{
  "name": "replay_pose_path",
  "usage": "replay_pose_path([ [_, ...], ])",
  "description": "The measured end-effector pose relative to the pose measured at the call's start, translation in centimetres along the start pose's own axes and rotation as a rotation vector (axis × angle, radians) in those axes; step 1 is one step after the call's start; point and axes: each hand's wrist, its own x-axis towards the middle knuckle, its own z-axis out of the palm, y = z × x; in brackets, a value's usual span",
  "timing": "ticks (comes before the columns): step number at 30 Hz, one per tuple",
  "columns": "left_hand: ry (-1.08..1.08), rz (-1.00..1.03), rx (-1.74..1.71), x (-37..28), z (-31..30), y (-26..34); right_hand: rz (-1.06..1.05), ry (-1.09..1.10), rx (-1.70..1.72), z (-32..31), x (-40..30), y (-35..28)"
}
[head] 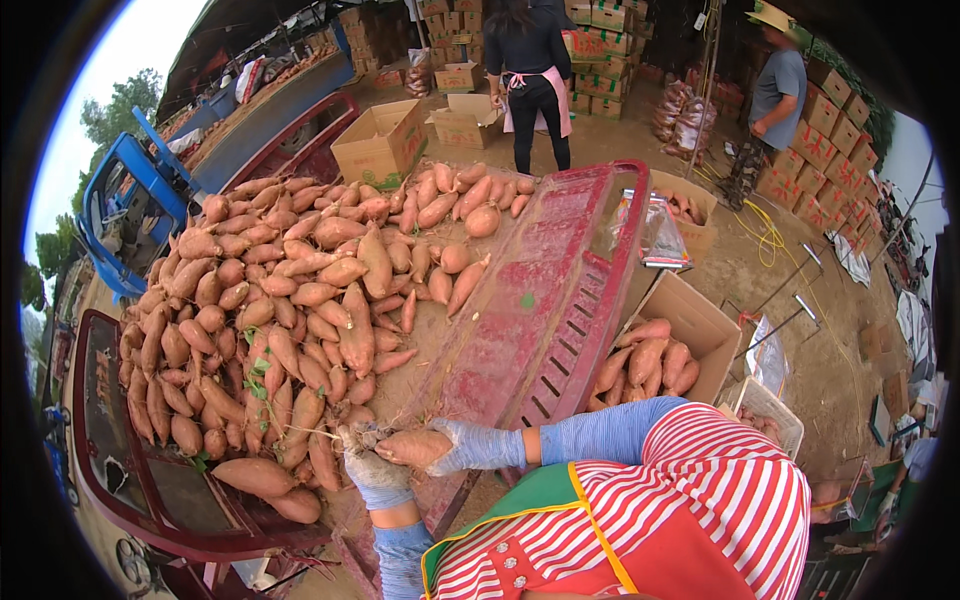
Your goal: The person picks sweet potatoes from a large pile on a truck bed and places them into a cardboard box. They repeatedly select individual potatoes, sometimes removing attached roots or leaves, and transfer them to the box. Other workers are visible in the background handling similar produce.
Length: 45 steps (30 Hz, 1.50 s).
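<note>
My right hand (472, 446), in a dirty work glove with a blue striped cuff, is closed around one end of a sweet potato (414, 448). Against its other end lies my left hand (371, 461), in a matching glove, with thin roots and stems at its fingers; how firmly these fingers grip is unclear. Both hands are over the near edge of a red metal truck bed (517, 307). A large heap of sweet potatoes (285, 300) covers the bed's left part, with some green leaves (256, 379) among them.
At the right stand a cardboard box of sweet potatoes (694, 322) and a plastic crate (787, 420). Another open box (382, 146) stands behind the heap. Two people (529, 67) (780, 97) stand farther back, near stacked cartons (817, 150). A yellow cord (769, 240) lies on the ground.
</note>
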Motion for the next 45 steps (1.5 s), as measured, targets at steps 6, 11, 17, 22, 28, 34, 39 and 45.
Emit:
replay_pose_path([
  [6, -0.082, 0.067, -0.461, 1.6, 1.2, 2.2, 0.78, 0.185, 1.49, -1.2, -0.7, -5.4],
  [11, -0.169, -0.306, -0.33, -0.2, 2.7, 3.3, 0.925, 0.463, 1.746, -2.9, -0.3, -3.2],
  [17, 0.086, -0.167, 1.141, 1.8, -10.0, 5.6, 0.816, 0.18, 1.463, -6.4, -2.5, -2.8],
  [22, -0.071, 0.276, 1.153, 0.4, -6.2, 3.7, 0.716, 0.153, 0.863, -7.4, -1.9, -5.8],
  [28, -0.288, 0.267, 0.917, -1.9, 2.3, 0.1, 0.78, 0.065, 0.944, -5.2, -3.0, -4.7],
  [34, -0.077, -0.044, 0.274, -1.6, 0.9, -0.7, 0.729, -0.004, 0.956, -5.8, -2.6, -6.9],
  [39, -0.065, 0.191, 0.812, 1.1, -1.9, -2.0, 0.925, 0.304, 1.583, -5.2, -3.7, -4.3],
  [45, -0.529, -0.093, 0.614, -6.0, 3.3, -4.6, 0.72, 0.514, 0.955, -7.5, -3.8, -3.2],
])
